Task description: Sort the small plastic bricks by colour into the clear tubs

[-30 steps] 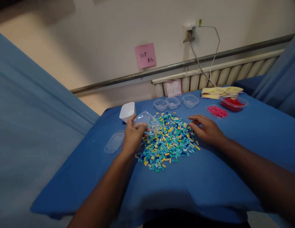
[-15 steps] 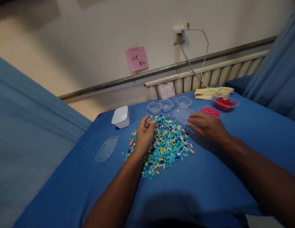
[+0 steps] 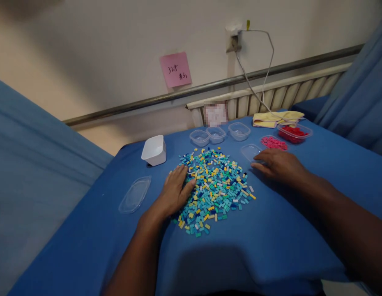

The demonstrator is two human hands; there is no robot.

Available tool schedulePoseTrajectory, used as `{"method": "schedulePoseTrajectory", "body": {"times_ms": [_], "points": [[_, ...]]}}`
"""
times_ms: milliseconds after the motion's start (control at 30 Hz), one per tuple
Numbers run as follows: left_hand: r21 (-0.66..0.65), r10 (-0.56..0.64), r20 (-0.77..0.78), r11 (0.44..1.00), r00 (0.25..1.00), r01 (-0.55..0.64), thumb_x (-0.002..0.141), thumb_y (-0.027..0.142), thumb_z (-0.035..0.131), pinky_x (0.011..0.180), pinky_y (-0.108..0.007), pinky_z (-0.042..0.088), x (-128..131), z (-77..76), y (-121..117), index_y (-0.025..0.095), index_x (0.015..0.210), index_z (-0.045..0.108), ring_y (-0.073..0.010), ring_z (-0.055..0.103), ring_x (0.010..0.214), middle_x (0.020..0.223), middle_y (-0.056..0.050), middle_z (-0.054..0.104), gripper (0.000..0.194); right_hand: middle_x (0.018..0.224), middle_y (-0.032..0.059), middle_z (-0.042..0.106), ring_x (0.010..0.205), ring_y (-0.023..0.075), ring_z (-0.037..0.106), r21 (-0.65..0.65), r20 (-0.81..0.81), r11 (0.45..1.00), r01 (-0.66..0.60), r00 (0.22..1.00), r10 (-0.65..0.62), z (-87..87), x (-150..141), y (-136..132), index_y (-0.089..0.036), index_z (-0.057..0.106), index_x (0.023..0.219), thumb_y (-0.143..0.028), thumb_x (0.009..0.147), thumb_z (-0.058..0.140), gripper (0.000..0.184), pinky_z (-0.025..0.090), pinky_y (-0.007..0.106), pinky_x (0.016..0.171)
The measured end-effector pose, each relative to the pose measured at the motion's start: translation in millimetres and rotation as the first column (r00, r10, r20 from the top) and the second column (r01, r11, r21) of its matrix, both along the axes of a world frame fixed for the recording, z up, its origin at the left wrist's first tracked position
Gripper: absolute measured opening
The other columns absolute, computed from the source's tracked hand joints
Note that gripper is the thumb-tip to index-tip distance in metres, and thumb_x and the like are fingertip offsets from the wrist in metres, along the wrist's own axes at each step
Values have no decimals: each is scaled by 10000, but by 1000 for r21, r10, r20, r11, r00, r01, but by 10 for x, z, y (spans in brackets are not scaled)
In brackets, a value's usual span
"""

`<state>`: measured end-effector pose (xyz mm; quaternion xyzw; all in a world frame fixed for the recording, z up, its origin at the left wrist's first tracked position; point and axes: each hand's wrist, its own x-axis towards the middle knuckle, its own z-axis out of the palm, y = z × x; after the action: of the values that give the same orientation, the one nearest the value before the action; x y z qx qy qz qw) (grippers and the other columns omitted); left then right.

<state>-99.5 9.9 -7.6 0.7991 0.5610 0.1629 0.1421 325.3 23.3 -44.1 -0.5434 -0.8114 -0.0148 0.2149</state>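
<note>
Small loose bricks [image 3: 216, 181], long axes pointing in mixed directions.

Bare left hand [image 3: 174, 192], bare right hand [image 3: 279, 165], bare forearms [image 3: 144, 242], and perhaps dark clothing [image 3: 235, 293] at the bottom edge
</note>
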Motion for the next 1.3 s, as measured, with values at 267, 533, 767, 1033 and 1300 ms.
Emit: {"method": "schedulePoseTrajectory", "body": {"times_ms": [267, 533, 767, 1033, 1300], "points": [[-64, -141, -243, 989, 960, 129, 1083, 754, 432, 1400, -603, 150, 139, 163, -584, 190, 1810, 155, -382, 133, 1730, 1855, -170, 116, 960, 1815, 190, 335, 1677, 417, 318, -195, -117, 884, -425, 905, 409, -31, -557, -367, -218, 398, 1759, -732, 1049, 593, 898, 333, 642, 1333], [-23, -116, -315, 993, 942, 115, 1054, 806, 449, 1357, -710, 204, 231, -181, -1006, 141, 1807, 82, -439, 107, 1723, 1843, -240, 92, 1070, 1843, 183, 227, 1718, 399, 180, -241, -99, 852, -464, 886, 454, -136, -908, -515, -210, 318, 1788, -804, 1054, 496, 961, 237, 636, 1370], [28, -118, -264, 991, 957, 130, 1083, 788, 356, 1381, -634, 207, 380, -190, -594, 76, 1765, 261, -401, 188, 1718, 1824, -261, 198, 990, 1832, 192, 264, 1712, 405, 212, -230, -77, 844, -484, 874, 481, -75, -1185, -573, -175, 408, 1753, -799, 1077, 429, 920, 228, 640, 1372], [-21, -164, -283, 986, 945, 165, 1110, 721, 381, 1375, -650, 188, 423, -15, -419, 121, 1759, 324, -386, 179, 1721, 1823, -239, 201, 886, 1819, 202, 300, 1706, 398, 238, -201, -70, 875, -441, 897, 436, -55, -1204, -512, -163, 403, 1754, -800, 1081, 398, 926, 229, 626, 1373], [-43, -318, -292, 946, 902, 320, 1111, 700, 442, 1397, -561, 239, 358, 20, -914, 166, 1785, 261, -343, 219, 1717, 1824, -190, 249, 879, 1831, 192, 260, 1709, 368, 244, -239, -120, 748, -619, 783, 610, 39, -1201, -665, -132, 282, 1790, -828, 1055, 438, 1025, 234, 556, 1392]]}}
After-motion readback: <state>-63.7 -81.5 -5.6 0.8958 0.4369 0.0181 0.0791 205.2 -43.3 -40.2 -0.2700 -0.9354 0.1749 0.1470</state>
